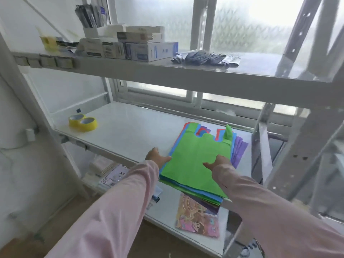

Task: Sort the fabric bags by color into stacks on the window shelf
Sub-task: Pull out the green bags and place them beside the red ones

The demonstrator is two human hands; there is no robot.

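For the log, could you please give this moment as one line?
left hand touches pile edge | right hand rests on green bag

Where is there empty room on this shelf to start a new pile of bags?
The bare white shelf between the yellow tape rolls and the bag stack is free. The upper shelf is crowded with boxes.

You stand in what looks like a stockroom: white metal shelving [167, 77] against a frosted window [251, 25] carries stacked cartons [145, 47], yellow tape rolls [82, 122], dark packets [202, 57] and A4 paper [119, 174].
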